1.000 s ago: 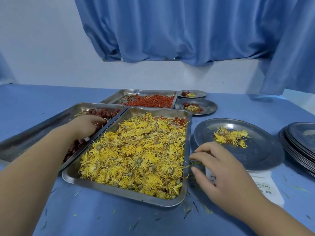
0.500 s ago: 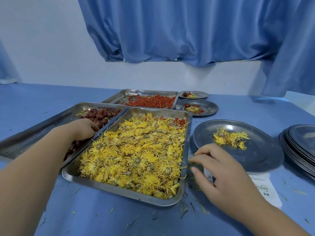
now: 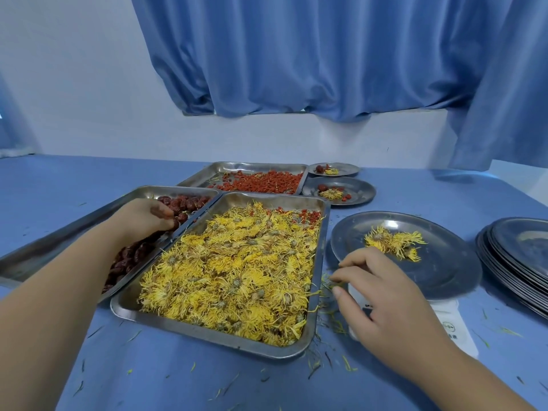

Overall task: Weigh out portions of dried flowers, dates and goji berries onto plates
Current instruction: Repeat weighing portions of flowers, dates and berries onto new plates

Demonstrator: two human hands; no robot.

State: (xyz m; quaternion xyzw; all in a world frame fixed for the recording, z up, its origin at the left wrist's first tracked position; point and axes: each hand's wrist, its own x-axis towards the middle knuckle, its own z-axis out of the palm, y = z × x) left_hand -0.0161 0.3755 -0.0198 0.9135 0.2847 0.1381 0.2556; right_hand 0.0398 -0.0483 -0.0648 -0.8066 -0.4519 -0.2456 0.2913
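Tabletop [image 3: 178,381]: blue, with stray petal strands scattered over the lower part of the frame.
Right hand [image 3: 382,307]: lower right, over the white scale [image 3: 450,324]. The fingers are bent, their tips among loose strands just beside the flower tray. I cannot tell whether the grip has caught any.
Flower tray [image 3: 207,335]: centre of the frame, heaped with yellow dried flowers [image 3: 234,271], with a few red berries at its far right corner.
Weighing plate [image 3: 444,277]: on the scale, right of centre, carrying a small flower portion [image 3: 391,243].
Plate stack [image 3: 522,256]: right edge.
Left hand [image 3: 142,216]: left of centre, reaching into the date tray [image 3: 59,241], grip curled round dates [image 3: 184,203].
Goji tray [image 3: 246,166]: farther back, holding goji berries [image 3: 267,182].
Filled plates: two, nearer [image 3: 360,192] and farther [image 3: 348,169], right of the goji tray, each holding flowers and red fruit.
Curtain [image 3: 296,54]: blue, across the top.
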